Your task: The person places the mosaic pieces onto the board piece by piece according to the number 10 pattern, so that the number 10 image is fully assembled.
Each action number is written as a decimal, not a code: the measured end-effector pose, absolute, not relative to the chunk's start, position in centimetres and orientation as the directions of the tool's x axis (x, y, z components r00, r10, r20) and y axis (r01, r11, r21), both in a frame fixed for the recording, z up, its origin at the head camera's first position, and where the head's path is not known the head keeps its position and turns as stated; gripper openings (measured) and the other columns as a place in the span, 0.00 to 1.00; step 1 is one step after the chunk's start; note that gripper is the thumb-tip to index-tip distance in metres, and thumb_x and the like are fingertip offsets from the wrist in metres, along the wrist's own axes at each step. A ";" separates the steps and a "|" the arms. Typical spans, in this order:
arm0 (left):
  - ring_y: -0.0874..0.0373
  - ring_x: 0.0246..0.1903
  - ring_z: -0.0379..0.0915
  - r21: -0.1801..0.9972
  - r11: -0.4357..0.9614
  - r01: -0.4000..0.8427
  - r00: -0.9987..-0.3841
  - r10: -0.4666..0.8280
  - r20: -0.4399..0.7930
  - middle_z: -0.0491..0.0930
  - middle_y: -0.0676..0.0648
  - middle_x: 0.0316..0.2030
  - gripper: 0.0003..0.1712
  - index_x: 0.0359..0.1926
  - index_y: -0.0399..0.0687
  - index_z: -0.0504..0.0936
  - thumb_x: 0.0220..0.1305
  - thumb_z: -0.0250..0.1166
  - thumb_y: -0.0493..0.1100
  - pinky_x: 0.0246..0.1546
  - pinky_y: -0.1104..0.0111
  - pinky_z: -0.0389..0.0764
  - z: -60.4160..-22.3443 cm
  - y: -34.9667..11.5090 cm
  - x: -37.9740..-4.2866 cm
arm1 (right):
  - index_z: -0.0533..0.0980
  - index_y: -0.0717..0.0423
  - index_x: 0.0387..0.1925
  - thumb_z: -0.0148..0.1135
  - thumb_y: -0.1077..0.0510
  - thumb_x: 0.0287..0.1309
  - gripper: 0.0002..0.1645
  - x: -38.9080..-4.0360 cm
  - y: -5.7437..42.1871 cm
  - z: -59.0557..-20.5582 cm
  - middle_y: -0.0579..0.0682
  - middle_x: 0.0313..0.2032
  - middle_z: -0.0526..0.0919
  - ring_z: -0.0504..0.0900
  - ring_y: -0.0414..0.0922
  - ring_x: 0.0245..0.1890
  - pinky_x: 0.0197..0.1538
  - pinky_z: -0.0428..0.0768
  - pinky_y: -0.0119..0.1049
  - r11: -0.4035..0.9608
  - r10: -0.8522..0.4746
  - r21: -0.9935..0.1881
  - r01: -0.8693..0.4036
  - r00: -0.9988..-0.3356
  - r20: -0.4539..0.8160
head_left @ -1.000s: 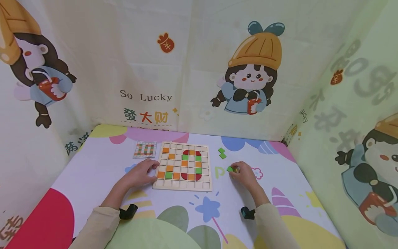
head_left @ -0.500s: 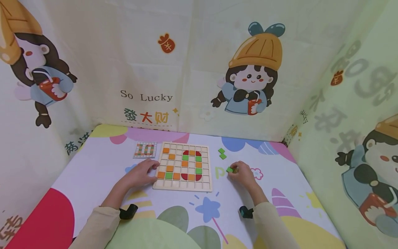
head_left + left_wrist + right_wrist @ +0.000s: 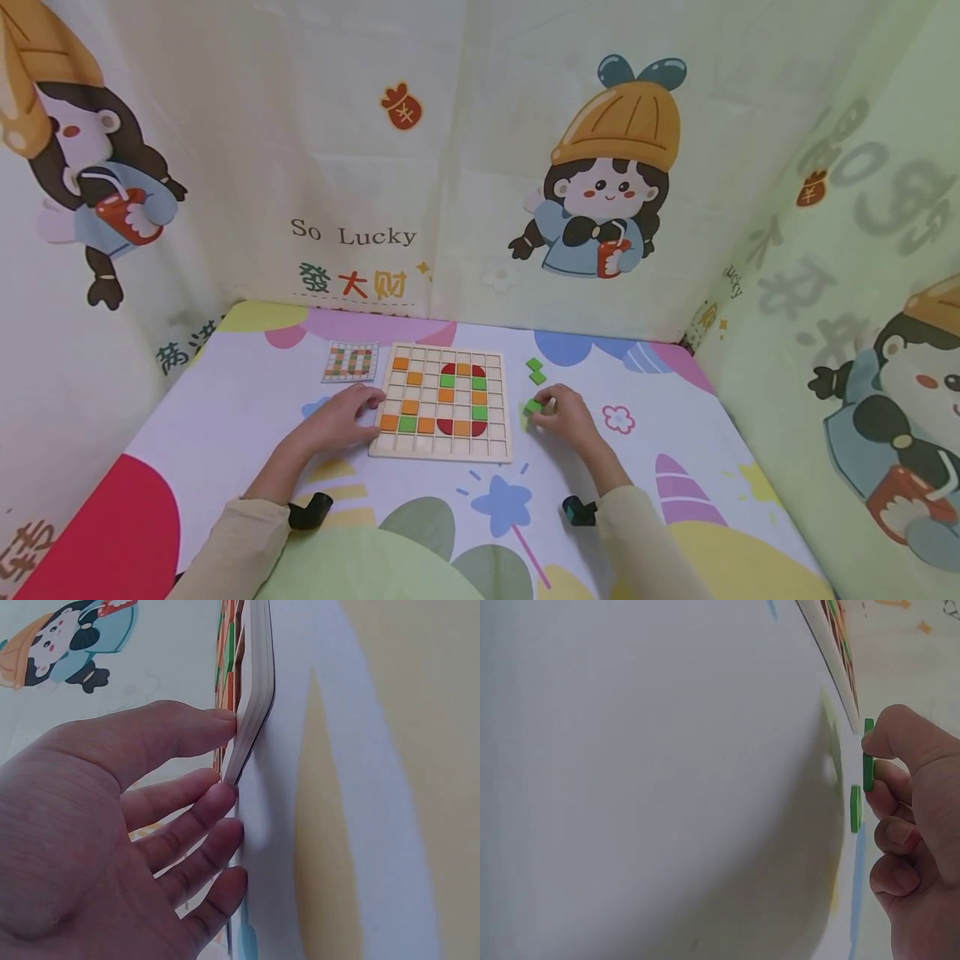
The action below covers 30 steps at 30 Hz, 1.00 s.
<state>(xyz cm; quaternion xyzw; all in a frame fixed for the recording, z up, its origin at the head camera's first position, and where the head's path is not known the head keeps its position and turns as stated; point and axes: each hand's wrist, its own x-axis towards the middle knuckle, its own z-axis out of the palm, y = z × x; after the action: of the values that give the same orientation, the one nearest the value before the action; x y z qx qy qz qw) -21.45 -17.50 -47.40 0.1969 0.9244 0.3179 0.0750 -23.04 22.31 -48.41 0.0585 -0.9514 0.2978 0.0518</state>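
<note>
My right hand (image 3: 566, 417) pinches a green square tile (image 3: 532, 406) between thumb and fingers, just right of the wooden grid board (image 3: 442, 455). In the right wrist view the same tile (image 3: 868, 771) appears edge-on, slightly above the table. Orange and green squares and red rounded corner tiles fill some of the board's cells. At the board's left edge, my left hand (image 3: 335, 421) touches the rim with thumb and fingertips, its fingers relaxed. The left wrist view shows the thumb (image 3: 176, 735) against the board's side (image 3: 259, 682).
Two loose green tiles (image 3: 536, 371) lie right of the board's upper part. Left of the board is a small printed pattern card (image 3: 350, 362) showing a coloured 10. A patterned cloth (image 3: 660, 433) covers the table, with fabric walls (image 3: 480, 167) behind and at the sides.
My right hand has moved left toward the board, carrying the green tile with it. The left hand stays at the board's left edge.
</note>
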 end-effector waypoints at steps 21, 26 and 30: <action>0.55 0.43 0.67 0.615 0.730 0.298 -0.916 0.400 -0.031 0.74 0.47 0.45 0.29 0.57 0.41 0.75 0.52 0.70 0.40 0.47 0.59 0.72 -48.2 -17.6 -21.1 | 0.81 0.52 0.37 0.68 0.59 0.47 0.12 -23.2 16.5 -48.6 0.45 0.35 0.79 0.71 0.41 0.33 0.36 0.73 0.31 0.773 -0.226 -0.588 -0.237 -0.970 0.095; 0.54 0.43 0.68 0.618 0.728 0.298 -0.921 0.389 -0.015 0.74 0.47 0.46 0.29 0.57 0.43 0.75 0.52 0.70 0.41 0.48 0.57 0.72 -48.1 -17.7 -21.1 | 0.82 0.51 0.37 0.67 0.58 0.49 0.10 -23.5 15.0 -48.5 0.44 0.35 0.78 0.71 0.41 0.32 0.34 0.73 0.31 0.773 -0.256 -0.583 -0.252 -0.964 0.078; 0.54 0.44 0.68 0.615 0.731 0.295 -0.922 0.387 -0.018 0.74 0.47 0.47 0.30 0.57 0.43 0.74 0.52 0.69 0.41 0.49 0.57 0.72 -47.7 -17.7 -21.3 | 0.82 0.51 0.39 0.68 0.56 0.51 0.11 -23.8 13.7 -48.1 0.43 0.36 0.78 0.72 0.41 0.35 0.37 0.74 0.30 0.782 -0.270 -0.568 -0.256 -0.961 0.060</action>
<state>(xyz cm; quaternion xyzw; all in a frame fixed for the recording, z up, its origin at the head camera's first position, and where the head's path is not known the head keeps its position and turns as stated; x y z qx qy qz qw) -21.26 -17.67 -47.68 0.1840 0.9275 0.3173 0.0724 -23.83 13.70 -48.12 0.1394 -0.9439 0.2991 -0.0123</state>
